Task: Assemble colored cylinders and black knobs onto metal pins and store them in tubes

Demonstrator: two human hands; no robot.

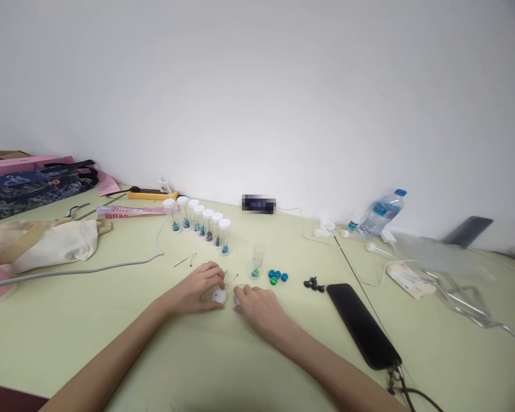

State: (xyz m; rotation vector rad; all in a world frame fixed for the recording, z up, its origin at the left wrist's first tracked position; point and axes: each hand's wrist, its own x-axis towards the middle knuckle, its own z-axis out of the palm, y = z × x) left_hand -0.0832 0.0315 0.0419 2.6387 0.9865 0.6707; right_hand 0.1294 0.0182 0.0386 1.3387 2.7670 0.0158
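Note:
On the green table my left hand [199, 289] curls its thumb and fingers round a white round cap [219, 296]. Close beside it, my right hand [260, 309] has its fingertips on a second small white piece [236, 301], mostly hidden by the fingers. Just beyond both hands lie thin bent wires [235, 278]. A clear tube [257, 262] without a cap stands upright there, a green bead at its bottom. To its right sit several blue beads [284, 277] and a green bead [273, 281], then several small black pieces [313, 284].
Several capped tubes [208, 226] stand in a row at the back left. A phone [363, 323] lies right of my right arm. Further off are white caps [325, 229], a water bottle [383, 213], a metal stand [467, 300], a cloth bag [47, 243] and a grey cable [90, 269].

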